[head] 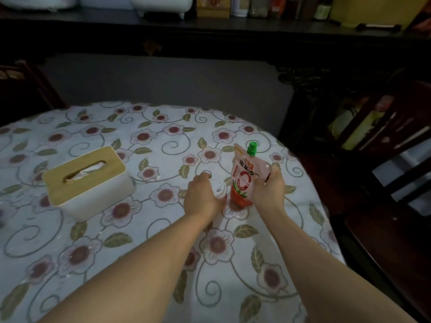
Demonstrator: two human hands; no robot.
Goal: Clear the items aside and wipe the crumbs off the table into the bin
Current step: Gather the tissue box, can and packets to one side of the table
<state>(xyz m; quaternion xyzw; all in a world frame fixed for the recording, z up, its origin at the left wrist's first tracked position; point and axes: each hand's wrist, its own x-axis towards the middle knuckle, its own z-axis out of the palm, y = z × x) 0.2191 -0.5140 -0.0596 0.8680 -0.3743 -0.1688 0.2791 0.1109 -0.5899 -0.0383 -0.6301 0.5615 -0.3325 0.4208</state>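
Observation:
A pink sauce pouch (245,178) with a green cap stands upright on the flowered tablecloth (163,145), right of centre. My right hand (270,190) grips its right edge. My left hand (201,194) curls round a small white shaker (219,190) with holes in its lid, just left of the pouch; most of the shaker is hidden behind the hand. A white tissue box (88,183) with a wooden lid sits at the left. No crumbs or bin can be made out.
A dark wooden chair (384,141) stands right of the round table. Another chair back (21,85) shows at the far left. A dark sideboard (210,31) with jars and boxes runs along the back wall.

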